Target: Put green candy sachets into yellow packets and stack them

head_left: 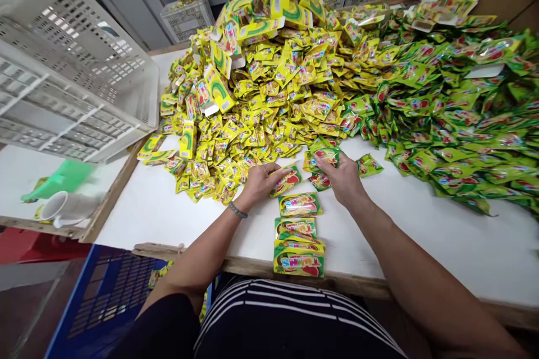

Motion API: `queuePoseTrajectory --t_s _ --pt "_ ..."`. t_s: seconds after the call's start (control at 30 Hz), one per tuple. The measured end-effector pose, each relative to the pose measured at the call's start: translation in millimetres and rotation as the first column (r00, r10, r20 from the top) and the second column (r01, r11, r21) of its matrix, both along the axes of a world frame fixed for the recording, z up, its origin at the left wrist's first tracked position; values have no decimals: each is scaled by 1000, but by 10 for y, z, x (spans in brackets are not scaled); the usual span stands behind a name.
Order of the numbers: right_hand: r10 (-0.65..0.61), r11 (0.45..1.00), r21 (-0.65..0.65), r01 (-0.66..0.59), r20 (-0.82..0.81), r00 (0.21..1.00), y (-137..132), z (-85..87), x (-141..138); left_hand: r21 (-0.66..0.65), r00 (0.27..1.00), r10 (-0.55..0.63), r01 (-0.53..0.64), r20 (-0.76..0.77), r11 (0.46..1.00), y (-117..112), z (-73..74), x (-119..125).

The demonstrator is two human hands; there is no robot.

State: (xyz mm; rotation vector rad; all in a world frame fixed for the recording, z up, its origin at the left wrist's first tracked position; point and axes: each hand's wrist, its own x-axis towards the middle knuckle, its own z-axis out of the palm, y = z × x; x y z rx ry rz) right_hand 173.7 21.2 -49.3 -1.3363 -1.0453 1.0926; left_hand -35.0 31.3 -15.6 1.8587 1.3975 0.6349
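My left hand [257, 185] is closed around a small yellow-green printed box [287, 180], held tilted above the white tabletop. To its right, my right hand [343, 176] pinches a green sachet [326, 155], with other sachets right beneath and beside it. Whether the sachet touches the box's end cannot be made out. Nearer my body lies a column of flat printed boxes [298, 258], some overlapping, reaching the table's front edge. A lone green sachet [369, 165] rests just right of my right hand.
A big heap of yellow sachets [269, 101] fills the table's back, with more boxes [290, 11] on top. Green sachets [463, 123] pile up at right. At left stand a white plastic crate [80, 84] and a white mug [69, 207]. Below is a blue crate [105, 291].
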Motion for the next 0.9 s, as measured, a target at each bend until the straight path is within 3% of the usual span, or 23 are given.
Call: queuePoseTrajectory --t_s 0.07,0.17,0.27,0.4,0.57,0.7,0.9 --pt "-23 1000 -11 24 57 998 -2 -1 -5 -65 991 48 -41 125 997 -2 6 28" --pt "63 997 -46 -56 146 987 1 50 48 -173 958 88 -41 274 984 -12 -10 61" --pt "137 990 -62 -124 286 948 -6 153 90 -216 950 87 -21 299 976 -21 -22 82" --pt "87 996 -7 -91 399 913 -47 275 44 -327 939 61 57 339 943 -24 -2 110" --pt "155 981 37 -189 427 891 -83 320 -17 -440 836 178 83 519 894 -40 14 172" --pt "65 976 161 -149 434 899 -63 307 -29 -482 758 246 103 604 870 -44 21 199" --pt "36 987 128 -92 390 920 -83 291 -73 -451 760 200 134 618 883 -43 34 184"
